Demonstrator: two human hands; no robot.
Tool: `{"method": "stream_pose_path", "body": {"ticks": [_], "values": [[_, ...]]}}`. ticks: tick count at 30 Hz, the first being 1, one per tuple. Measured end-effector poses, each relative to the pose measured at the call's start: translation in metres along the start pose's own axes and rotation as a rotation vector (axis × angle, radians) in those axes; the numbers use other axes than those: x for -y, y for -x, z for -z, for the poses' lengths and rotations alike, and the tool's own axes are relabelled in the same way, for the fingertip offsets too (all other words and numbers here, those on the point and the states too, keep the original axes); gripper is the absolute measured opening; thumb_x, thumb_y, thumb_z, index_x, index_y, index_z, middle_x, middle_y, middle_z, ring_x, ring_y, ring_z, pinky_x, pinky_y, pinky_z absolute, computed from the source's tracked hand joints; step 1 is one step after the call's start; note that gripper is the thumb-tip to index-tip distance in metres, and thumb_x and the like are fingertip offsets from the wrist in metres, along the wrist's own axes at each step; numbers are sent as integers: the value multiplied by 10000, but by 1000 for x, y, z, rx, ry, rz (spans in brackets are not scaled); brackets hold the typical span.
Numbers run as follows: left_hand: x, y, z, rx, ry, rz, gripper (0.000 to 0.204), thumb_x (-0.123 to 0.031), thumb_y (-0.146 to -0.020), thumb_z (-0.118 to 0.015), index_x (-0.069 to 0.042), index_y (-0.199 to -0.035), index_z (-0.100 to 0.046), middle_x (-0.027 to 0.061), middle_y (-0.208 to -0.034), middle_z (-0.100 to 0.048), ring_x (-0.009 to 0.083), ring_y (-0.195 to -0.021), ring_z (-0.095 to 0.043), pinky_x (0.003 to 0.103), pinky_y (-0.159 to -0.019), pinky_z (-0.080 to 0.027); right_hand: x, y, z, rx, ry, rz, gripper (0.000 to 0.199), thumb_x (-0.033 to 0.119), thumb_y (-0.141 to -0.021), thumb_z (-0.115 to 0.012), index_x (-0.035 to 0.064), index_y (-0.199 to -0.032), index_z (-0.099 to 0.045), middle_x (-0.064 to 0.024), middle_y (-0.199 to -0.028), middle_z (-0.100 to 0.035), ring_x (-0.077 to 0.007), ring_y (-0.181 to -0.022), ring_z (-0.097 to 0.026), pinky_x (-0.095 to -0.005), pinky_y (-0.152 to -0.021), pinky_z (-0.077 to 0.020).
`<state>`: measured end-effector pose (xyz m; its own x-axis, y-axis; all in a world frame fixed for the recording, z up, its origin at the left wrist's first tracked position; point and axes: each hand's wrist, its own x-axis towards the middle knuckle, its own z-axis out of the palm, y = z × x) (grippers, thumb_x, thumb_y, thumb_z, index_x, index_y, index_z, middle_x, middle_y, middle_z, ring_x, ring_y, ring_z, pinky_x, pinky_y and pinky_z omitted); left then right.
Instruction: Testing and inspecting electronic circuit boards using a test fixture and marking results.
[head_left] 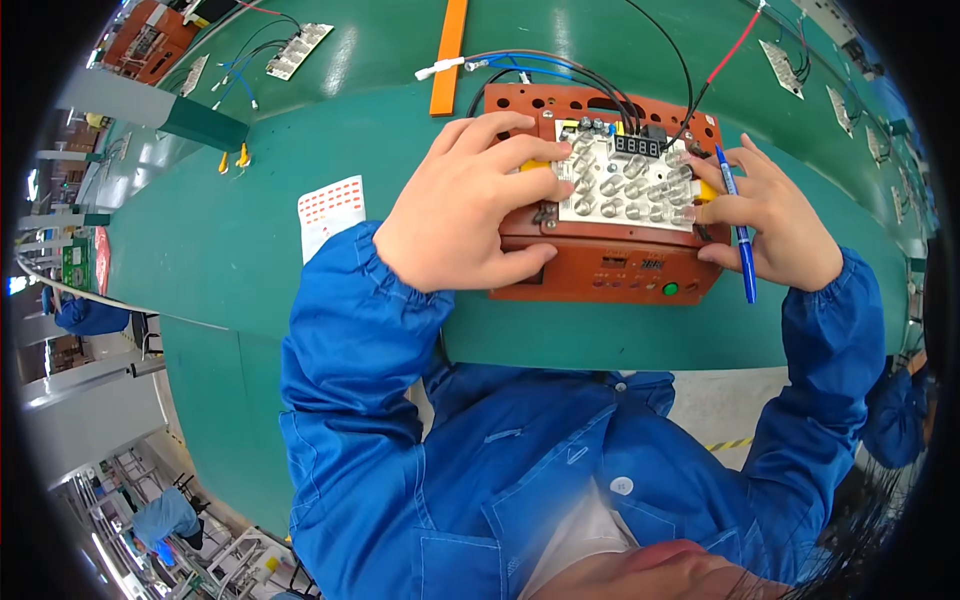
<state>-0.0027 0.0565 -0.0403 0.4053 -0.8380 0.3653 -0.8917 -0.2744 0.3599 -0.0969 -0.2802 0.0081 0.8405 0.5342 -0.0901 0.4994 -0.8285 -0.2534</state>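
Note:
A reddish-brown fixture box [590, 270] stands on the table in front of me. On its top lies a white circuit board [625, 210] with rows of clear round parts and a small digit display [637, 147]. My left hand [480, 195] grips the board's left edge with its fingertips, its thumb resting against the box front. At the opposite edge, the fingers of my right hand [775, 215] touch the board near a yellow piece [706, 191]. A blue pen [737, 225] is held slanting between the right hand's fingers.
Black, blue and red wires [560, 65] run from the box across the green table [380, 130]. A sheet with red marks [332, 212] lies left of my left hand. Behind are an orange strip [448, 60] and another wired board [299, 50]. A grey post [150, 105] stands left.

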Motion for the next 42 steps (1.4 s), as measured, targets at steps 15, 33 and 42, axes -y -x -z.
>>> {"method": "stream_pose_path", "body": {"ticks": [15,33,42], "values": [[5,3,-6,20,-23,-83,421,-235,-728,-764,-129,-1130,-701,56,-1345,-617,330,-1309,-513,460,-1081,-395,1,4,-4,-64,22,-3,354,196,-705,-883,106,-1023,-760,-146,-1370,-648,-426,-1285,-517,-618,-1202,-274],[18,8,-24,-229,152,-131,930,-369,-633,-953,-112,-1390,-476,196,-1455,-449,395,-1355,-452,456,-1112,-417,-22,9,-67,-624,-407,13,254,37,-902,-690,25,-1155,-668,-176,-1315,-670,-273,-1233,-618,-406,-1093,-438],[25,-10,-35,-241,587,2,773,-172,-755,-836,-28,-1399,-435,151,-1328,-524,272,-1242,-553,401,-1084,-448,-41,-2,-110,-1080,-778,27,319,207,-1033,-449,-51,-1152,-593,-207,-1149,-712,-272,-1111,-651,-422,-1052,-458]]}}
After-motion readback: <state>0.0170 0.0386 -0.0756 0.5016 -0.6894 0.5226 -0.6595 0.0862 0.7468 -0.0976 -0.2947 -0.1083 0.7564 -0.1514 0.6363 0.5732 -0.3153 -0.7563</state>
